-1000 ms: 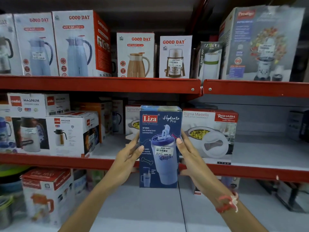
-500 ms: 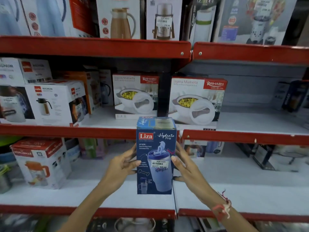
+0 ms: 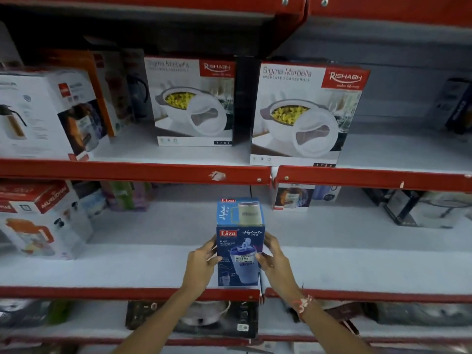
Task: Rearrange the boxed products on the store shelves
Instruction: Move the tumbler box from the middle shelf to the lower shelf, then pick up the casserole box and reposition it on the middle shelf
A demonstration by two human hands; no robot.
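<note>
A tall blue Liza tumbler box (image 3: 240, 249) stands upright near the front edge of the white middle shelf (image 3: 132, 267). My left hand (image 3: 200, 264) grips its left side with the thumb on the front face. My right hand (image 3: 274, 260) grips its right side, thumb on the front near the price sticker. The box's base sits low at the red shelf lip; whether it rests fully on the shelf I cannot tell.
Two Rishabh casserole boxes (image 3: 192, 102) (image 3: 307, 113) stand on the shelf above, with kettle boxes (image 3: 48, 111) to their left. A jug box (image 3: 38, 221) sits left on the middle shelf; small boxes (image 3: 293, 198) and a dark box (image 3: 424, 208) sit at the back right.
Both hands have brought the blue box down from in front of the casserole shelf to the front of the shelf below. My view has tilted downward with it.
</note>
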